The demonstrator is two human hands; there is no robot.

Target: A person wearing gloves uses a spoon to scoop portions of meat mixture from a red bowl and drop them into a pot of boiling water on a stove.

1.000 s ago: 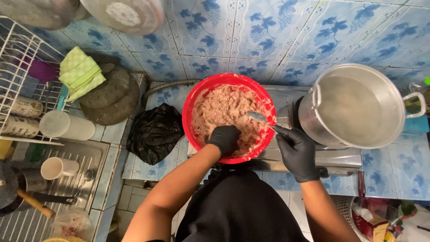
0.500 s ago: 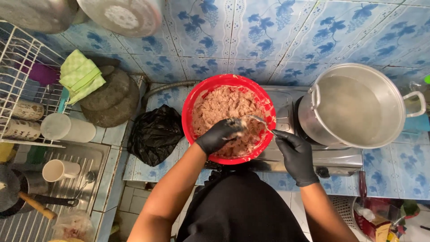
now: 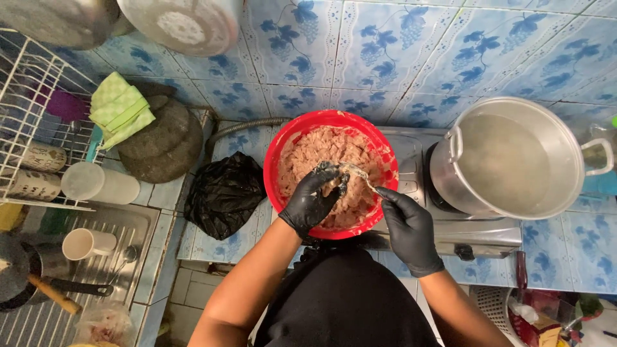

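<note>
Nearest, a black apron [image 3: 347,302] at the bottom edge, two bare forearms rising from either side of it. Right hand [image 3: 409,230] in a black glove, closed around the handle of a metal spoon [image 3: 357,173] — spoon tip out over the minced meat [image 3: 324,151]. Left hand [image 3: 313,198], gloved black too, curled shut on a lump of that pinkish mince, fingers touching the spoon's bowl. Both hands over the near half of the red bowl [image 3: 283,141], set at the front edge of the blue tiled counter [image 3: 212,247], partly on the left side of a steel gas stove [image 3: 479,234].

On the stove's right burner, a large aluminium pot [image 3: 514,160] filled with cloudy water. Just left of the red bowl, a crumpled black plastic bag [image 3: 225,193]. Beyond the bag, toward the counter's back left corner, a stone mortar [image 3: 164,141] with a green checked cloth [image 3: 121,109] draped on it. Further left, a white wire dish rack [image 3: 26,96] — and below it a steel sink drainer [image 3: 128,238] carrying a white mug [image 3: 87,243].
</note>
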